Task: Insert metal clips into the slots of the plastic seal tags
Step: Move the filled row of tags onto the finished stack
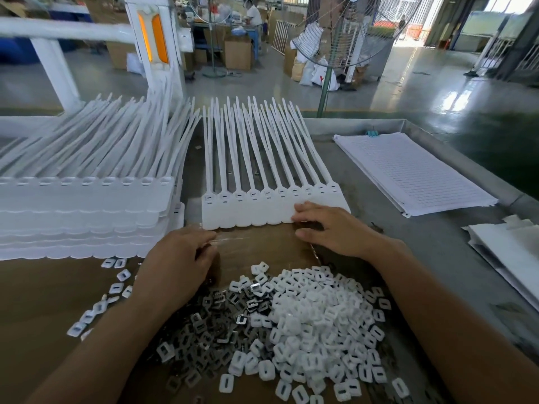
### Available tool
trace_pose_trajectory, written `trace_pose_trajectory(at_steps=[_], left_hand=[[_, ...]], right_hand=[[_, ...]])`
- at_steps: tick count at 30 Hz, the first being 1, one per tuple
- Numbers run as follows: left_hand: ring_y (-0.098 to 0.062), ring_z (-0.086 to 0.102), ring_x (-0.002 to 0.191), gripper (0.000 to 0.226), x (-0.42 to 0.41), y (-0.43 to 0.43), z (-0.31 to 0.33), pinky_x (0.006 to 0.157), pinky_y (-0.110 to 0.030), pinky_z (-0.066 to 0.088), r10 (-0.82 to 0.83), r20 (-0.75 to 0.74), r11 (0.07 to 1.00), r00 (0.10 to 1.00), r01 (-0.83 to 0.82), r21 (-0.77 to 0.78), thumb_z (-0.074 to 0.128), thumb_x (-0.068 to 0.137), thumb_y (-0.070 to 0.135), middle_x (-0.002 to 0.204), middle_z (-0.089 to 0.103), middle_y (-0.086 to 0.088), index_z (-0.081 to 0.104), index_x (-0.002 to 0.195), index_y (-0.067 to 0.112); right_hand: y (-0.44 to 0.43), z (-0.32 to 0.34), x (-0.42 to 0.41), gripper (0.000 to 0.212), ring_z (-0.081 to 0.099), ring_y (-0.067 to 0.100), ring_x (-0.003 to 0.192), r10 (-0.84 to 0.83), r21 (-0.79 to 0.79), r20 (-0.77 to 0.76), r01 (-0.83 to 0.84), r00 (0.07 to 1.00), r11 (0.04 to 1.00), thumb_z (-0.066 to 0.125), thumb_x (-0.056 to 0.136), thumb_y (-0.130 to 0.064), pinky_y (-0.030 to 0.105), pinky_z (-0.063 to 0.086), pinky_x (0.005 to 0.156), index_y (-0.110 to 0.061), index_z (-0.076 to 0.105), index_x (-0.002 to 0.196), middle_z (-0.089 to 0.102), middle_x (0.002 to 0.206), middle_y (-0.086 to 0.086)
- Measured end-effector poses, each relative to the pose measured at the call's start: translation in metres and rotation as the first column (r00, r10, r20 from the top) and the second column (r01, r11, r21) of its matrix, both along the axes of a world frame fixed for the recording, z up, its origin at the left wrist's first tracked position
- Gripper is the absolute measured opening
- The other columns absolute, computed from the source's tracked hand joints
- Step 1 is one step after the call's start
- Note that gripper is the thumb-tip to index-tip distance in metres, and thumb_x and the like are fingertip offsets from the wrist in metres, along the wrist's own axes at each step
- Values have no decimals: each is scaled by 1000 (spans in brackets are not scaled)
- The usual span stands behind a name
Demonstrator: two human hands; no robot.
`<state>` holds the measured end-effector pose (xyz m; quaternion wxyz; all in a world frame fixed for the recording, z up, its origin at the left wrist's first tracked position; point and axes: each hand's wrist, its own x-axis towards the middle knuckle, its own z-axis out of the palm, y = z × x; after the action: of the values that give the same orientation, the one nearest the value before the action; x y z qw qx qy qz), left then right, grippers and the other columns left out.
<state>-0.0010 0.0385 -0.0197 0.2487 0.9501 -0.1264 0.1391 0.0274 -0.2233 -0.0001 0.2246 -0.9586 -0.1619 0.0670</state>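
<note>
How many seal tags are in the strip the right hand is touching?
10, joined side by side in one strip, running from its left end to under the right hand; more strips may lie hidden beneath.

The right hand (335,228) rests its fingers on the near right corner of a strip of seal tags (248,211). The left hand (175,263) curls by the strip's near edge (grasp hidden). Metal clips (210,328) and white caps (320,316) lie heaped nearer.

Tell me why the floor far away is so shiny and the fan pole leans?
Head view: daylight from the doorway glares off the polished floor; the wide-angle lens tilts the fan pole; the far workshop looks soft, the metal clips sharper.
</note>
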Motion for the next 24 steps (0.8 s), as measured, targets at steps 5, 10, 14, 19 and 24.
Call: trace_pose_trajectory(at_steps=[5, 10, 14, 19, 24], left_hand=[[-16, 62, 89, 21, -2, 2, 2, 77, -25, 43, 73, -19, 997, 997, -73, -19, 58, 86, 20, 101, 70, 3, 69, 103, 25], [-18, 63, 81, 17, -5, 1, 2, 65, -25, 44, 95, -36, 995, 995, -95, -9, 55, 87, 24, 87, 71, 3, 70, 93, 28], [-14, 56, 73, 18, -2, 2, -1, 61, -24, 39, 119, -69, 993, 990, -120, -10, 52, 88, 28, 83, 68, 3, 69, 94, 29], [-17, 58, 67, 19, 0, 2, -4, 57, -25, 41, 110, -26, 994, 994, -110, 3, 52, 88, 26, 76, 69, -1, 70, 85, 21], [-22, 53, 58, 21, 1, 2, -7, 51, -26, 32, 117, -36, 993, 993, -116, 8, 52, 86, 22, 66, 64, -6, 62, 69, 15]], right_hand=[[28, 22, 6, 26, 57, 12, 104, -2, -46, 44, 4, 999, 999, 54, 92, -25, 25, 41, 94, -11, 65, 111, 64, 118, 1], [89, 45, 19, 26, 66, 20, 83, 18, 114, 50, -23, 999, 993, 53, 92, -21, 30, 52, 75, 1, 66, 94, 69, 93, 10], [145, 51, 27, 40, 60, 22, 70, 48, 162, 40, -54, 998, 985, 53, 91, -37, 32, 48, 65, 1, 64, 88, 63, 81, 11], [179, 47, 33, 46, 51, 18, 75, 4, 223, -56, 9, 998, 975, 60, 84, -48, 30, 39, 60, -4, 53, 97, 51, 85, 6], [195, 34, 33, 66, 45, 30, 114, -71, 233, 13, 66, 997, 970, 73, 78, -30, 35, 39, 84, -4, 41, 129, 43, 126, 14]])
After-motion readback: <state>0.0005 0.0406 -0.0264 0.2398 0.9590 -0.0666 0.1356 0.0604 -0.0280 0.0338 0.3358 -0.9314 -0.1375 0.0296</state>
